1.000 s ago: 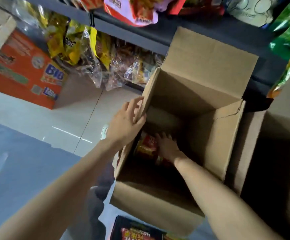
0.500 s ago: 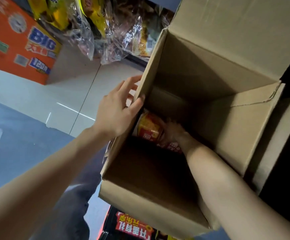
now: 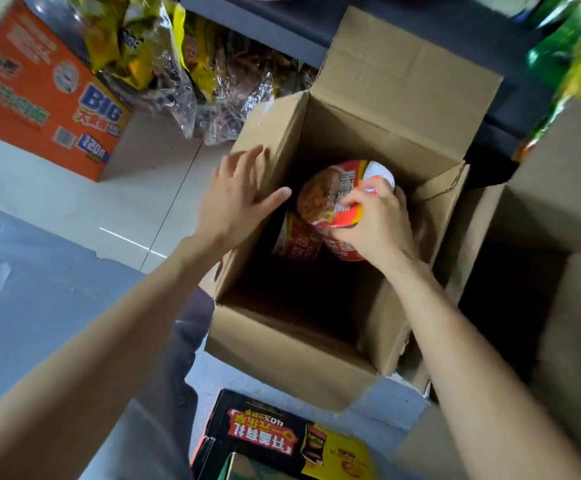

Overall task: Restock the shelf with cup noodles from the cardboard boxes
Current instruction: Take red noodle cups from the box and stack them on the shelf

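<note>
An open cardboard box [image 3: 379, 133] stands on the floor in front of the shelf, flaps up. Inside it my right hand [image 3: 375, 223] grips a red cup noodle [image 3: 327, 195] by its rim and lid, lifted toward the box's opening. Below and left of it a second red cup noodle [image 3: 296, 240] lies deeper in the box. My left hand [image 3: 237, 195] rests on the box's left wall, fingers straight, thumb over the edge.
A dark shelf [image 3: 282, 32] runs along the top with snack bags [image 3: 178, 67] under it. An orange carton [image 3: 39, 95] sits at the left, another open cardboard box [image 3: 559, 209] at the right, and a black printed carton [image 3: 282, 441] at the bottom.
My right hand has taken hold of a cup noodle at the bottom of the box and raised it toward the opening. My left hand has stayed on the box's left wall.
</note>
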Motion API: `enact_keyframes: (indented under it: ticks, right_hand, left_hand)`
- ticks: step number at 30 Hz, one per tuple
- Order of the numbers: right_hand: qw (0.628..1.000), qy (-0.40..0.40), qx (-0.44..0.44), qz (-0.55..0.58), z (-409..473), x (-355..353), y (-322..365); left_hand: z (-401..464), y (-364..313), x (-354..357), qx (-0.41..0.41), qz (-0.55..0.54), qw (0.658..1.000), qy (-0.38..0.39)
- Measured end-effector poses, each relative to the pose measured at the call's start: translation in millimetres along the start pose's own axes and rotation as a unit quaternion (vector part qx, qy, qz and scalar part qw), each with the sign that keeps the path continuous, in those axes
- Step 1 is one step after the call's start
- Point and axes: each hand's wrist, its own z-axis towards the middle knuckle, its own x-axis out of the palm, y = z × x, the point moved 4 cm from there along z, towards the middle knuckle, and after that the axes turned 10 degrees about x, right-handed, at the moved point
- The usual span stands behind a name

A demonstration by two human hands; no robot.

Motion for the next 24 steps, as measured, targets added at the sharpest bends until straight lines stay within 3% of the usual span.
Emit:
enact_keyframes:
  ticks: [2,4,7,9,12,14,15,18,20,24]
  right_hand:
    - [0.986,-0.077,-0.001,0.146,-31,-51,6]
    - [0.964,-0.106,-0.012,0.244,-58,-91,16]
    - [0.946,-0.069,-0.054,0.313,-82,-121,43]
    - [0.94,-0.041,-0.09,0.327,-87,-126,65]
    - [0.921,0.002,-0.135,0.365,-83,-120,88]
    - [0.886,0.039,-0.111,0.448,-68,-103,85]
    - [0.886,0.031,-0.089,0.453,-59,-89,78]
    - [0.963,-0.018,-0.029,0.268,-24,-27,48]
    - [0.995,0.044,-0.007,0.093,-5,25,32]
    - [0.977,0.15,-0.04,-0.146,25,111,11]
  left_hand:
    - [-18,-20,-13,0.029,-0.108,0.993,-0.025]
    - [-35,-42,-24,0.072,-0.198,0.977,-0.012]
    - [-47,-75,-40,0.145,-0.289,0.946,0.035]
    - [-48,-82,-49,0.169,-0.325,0.93,0.016]
    - [-51,-73,-62,0.137,-0.359,0.922,-0.044]
    - [-54,-56,-68,0.106,-0.35,0.926,-0.091]
    - [-54,-47,-71,0.089,-0.337,0.93,-0.118]
    - [-49,-18,-72,0.029,-0.326,0.929,-0.173]
    - [-42,0,-70,-0.006,-0.329,0.925,-0.192]
    - [-26,27,-62,-0.049,-0.322,0.924,-0.201]
